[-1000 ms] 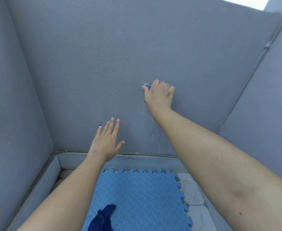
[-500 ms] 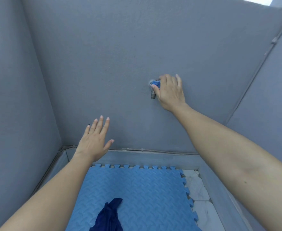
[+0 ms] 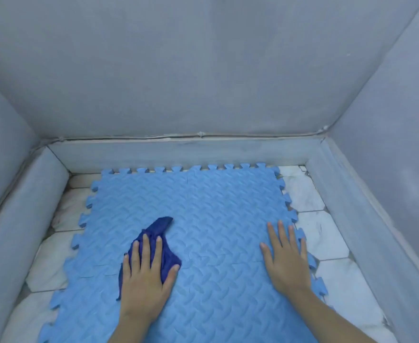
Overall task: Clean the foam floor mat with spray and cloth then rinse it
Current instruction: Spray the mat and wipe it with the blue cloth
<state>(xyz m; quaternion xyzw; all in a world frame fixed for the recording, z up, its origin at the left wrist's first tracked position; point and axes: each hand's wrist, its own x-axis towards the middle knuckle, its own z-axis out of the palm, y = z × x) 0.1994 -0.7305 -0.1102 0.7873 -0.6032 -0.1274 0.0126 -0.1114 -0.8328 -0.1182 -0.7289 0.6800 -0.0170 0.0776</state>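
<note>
Foam floor mat [image 3: 203,219], likely light, bendy, grippy; best lifted by its toothed edge. Head view: pale blue interlocked tiles, embossed pattern, flat on white floor tiles [image 3: 327,231] between grey walls [image 3: 203,70]. Left hand [image 3: 144,273] flat, fingers straight, pressing dark blue cloth [image 3: 162,233] onto mat. Right hand [image 3: 286,261] flat on mat near right edge, holding nothing.

The foam mat [image 3: 215,219] runs off the bottom edge of the frame, its near border unseen. The left hand [image 3: 144,276] covers the middle of the dark blue cloth [image 3: 162,225]. Both forearms are cut off at the bottom edge.
</note>
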